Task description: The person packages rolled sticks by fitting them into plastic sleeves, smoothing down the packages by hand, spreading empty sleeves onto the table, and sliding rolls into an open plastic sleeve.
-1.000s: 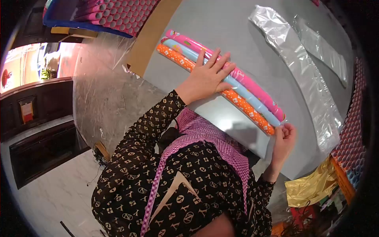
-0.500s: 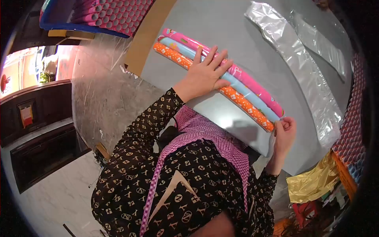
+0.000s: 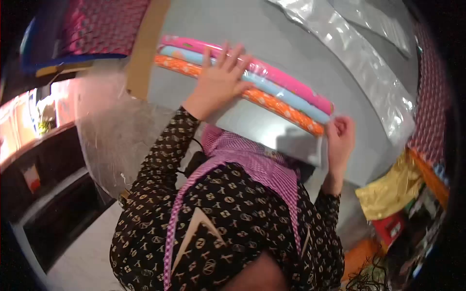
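Head view: saw three patterned rolls [image 3: 286, 96] running from ten to four o'clock beneath the spread left hand [image 3: 220, 82], their four-o'clock end at the curled right hand [image 3: 341, 139], but could not tell whether pinching anything.

Letters N — circled — and Y repeat in tan print across the black shirt [image 3: 242, 213].

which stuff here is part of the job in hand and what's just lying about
Part of the job, it seems:
- pink roll, light blue roll, orange roll, side by side
- left hand spread across them, right hand at their right end

Apparently just lying about:
- long shiny plastic strip
- gold sheet
- stacked pink tubes, upper left
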